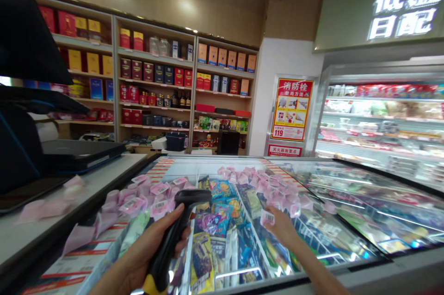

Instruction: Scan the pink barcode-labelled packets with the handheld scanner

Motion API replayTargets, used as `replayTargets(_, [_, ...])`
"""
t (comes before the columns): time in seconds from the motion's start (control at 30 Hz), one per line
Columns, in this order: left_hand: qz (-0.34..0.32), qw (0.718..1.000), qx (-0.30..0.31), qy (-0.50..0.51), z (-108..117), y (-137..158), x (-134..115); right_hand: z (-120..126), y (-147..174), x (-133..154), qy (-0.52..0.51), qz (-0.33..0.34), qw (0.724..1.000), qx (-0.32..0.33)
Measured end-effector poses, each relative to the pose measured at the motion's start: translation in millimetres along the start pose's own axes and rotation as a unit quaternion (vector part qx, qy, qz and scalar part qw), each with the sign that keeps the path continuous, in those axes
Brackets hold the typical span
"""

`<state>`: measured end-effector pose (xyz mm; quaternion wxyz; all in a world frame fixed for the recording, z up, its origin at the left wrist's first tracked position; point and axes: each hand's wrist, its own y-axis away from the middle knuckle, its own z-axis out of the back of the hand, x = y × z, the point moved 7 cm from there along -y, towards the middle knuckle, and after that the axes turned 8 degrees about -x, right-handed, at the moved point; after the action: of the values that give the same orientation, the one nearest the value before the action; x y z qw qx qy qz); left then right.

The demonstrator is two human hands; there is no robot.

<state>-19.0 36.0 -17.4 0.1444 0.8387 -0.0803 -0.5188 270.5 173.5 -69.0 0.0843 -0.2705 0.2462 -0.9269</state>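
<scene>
- Plainly, our left hand point(147, 251) is closed around the handle of a black scanner point(170, 235) at the lower centre of the frame; its head tilts up and to the right, and yellow shows at its lower end.
- Our right hand point(279, 226), right of centre, pinches a pink tag point(267, 217) bearing a white barcode label, between thumb and fingers.
- Below both hands we have the freezer point(416, 258), its glass top spanning the lower part of the frame, with colourful packets point(222, 216) in wire baskets beneath.
- On that glass we see more tags: one heap point(133, 202) left of the scanner, another heap point(274, 188) just beyond our right hand.
- At the left edge we find a bench point(21, 232) carrying a black machine point(21, 147) and a few blurred pink pieces point(41, 209).
- Across the upper left and centre we face shelves of boxes point(148, 72); at upper right, a lit sign point(404, 8).
</scene>
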Motion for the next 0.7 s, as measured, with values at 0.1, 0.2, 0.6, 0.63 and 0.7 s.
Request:
replayTargets(0.1, [-0.010,1.000,0.013,0.000,1.7,0.6,-1.8,-18.7,-10.4,27.4,-0.077,0.001,0.997,0.018])
replayTargets(0.2, [-0.014,1.000,0.022,0.004,3.6,1.8,-4.0,-42.0,-23.4,54.0,-0.203,-0.045,0.978,0.032])
replayTargets(0.6, [-0.020,1.000,0.006,0.009,17.3,7.9,-14.5,-110.5,-48.2,115.9,-0.500,-0.163,0.843,0.115])
replayTargets(0.63, [-0.022,1.000,0.011,0.010,17.3,7.3,-15.3,-113.0,-48.4,117.9,-0.500,-0.164,0.842,0.119])
replayTargets(0.7, [-0.021,1.000,0.019,0.013,16.5,6.1,-16.4,-116.7,-48.5,122.7,-0.501,-0.158,0.841,0.128])
